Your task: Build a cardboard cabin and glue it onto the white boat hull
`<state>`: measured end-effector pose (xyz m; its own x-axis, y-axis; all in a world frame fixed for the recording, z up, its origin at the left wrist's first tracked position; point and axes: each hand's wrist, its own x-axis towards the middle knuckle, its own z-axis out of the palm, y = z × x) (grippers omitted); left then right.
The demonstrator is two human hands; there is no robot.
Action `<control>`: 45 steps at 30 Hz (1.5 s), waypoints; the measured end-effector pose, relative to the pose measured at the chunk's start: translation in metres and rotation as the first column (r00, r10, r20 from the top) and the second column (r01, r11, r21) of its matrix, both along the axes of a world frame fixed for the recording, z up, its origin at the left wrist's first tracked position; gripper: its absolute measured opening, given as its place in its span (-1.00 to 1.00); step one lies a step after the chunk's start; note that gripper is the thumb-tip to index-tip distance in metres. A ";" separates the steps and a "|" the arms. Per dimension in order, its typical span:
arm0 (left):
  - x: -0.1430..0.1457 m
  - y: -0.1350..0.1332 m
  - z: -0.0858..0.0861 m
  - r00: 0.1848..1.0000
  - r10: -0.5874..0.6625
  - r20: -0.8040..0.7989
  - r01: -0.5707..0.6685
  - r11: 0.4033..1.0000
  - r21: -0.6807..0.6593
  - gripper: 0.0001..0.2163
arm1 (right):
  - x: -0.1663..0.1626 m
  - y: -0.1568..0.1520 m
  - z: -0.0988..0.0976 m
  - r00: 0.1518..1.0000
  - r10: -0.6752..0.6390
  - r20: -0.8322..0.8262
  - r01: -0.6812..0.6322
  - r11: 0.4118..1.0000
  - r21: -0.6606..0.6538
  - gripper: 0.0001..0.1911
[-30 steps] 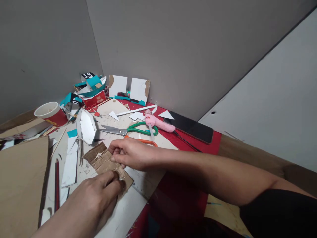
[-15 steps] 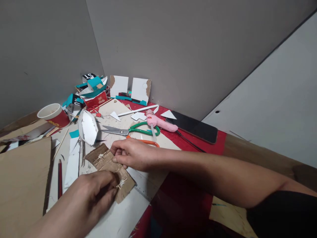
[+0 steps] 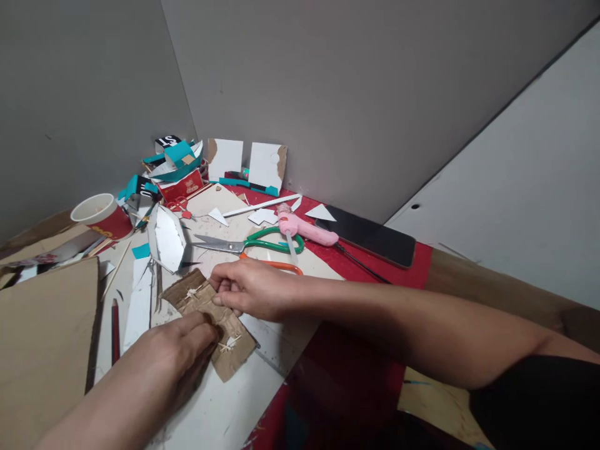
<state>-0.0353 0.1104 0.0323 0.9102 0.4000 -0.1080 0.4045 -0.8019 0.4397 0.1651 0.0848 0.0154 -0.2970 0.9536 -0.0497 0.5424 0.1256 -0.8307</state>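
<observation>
Red-and-white cup [image 3: 112, 226] beyond left hand [image 3: 171, 353], contents too faint to tell. Cardboard piece [image 3: 228, 323] between hands: left curled against it, grip unclear; right hand [image 3: 250, 289] pinching edge.

- Near: the left hand [image 3: 178, 350] bends over the left side of a torn brown cardboard piece [image 3: 229, 322], its fingertips hidden; the right hand [image 3: 248, 287] pinches the piece's far right edge;
- just beyond the right hand: open scissors [image 3: 227, 246] with green and orange handles; a pink glue gun [image 3: 309, 230] beside the green loop; a black phone [image 3: 375, 240] farther right;
- left: a dark red pencil [image 3: 115, 331]; a large cardboard sheet [image 3: 47, 331]; a paper cup [image 3: 115, 224], tilted;
- far: a teal paper boat [image 3: 175, 167].
</observation>
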 end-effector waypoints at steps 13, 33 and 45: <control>-0.003 0.003 0.008 0.994 0.057 0.088 -0.056 0.998 -0.017 -0.85 | 0.002 -0.002 0.004 0.980 -0.042 -0.193 0.024 0.995 -0.095 -0.84; 0.005 -0.058 0.012 0.752 0.631 0.191 -0.597 0.775 -0.208 -0.86 | -0.001 -0.015 0.003 0.949 -0.160 -0.272 0.164 0.986 -0.010 -0.86; 0.016 -0.072 -0.013 0.652 0.714 0.255 -0.686 0.699 -0.204 -0.82 | 0.002 -0.015 0.006 0.978 -0.179 -0.103 0.189 0.977 0.095 -0.92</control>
<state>-0.0188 0.0380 0.0188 0.3542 0.9339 0.0482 0.6714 -0.2899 0.6821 0.1667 0.0701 0.0213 -0.1143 0.9909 0.0714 0.4851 0.1184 -0.8664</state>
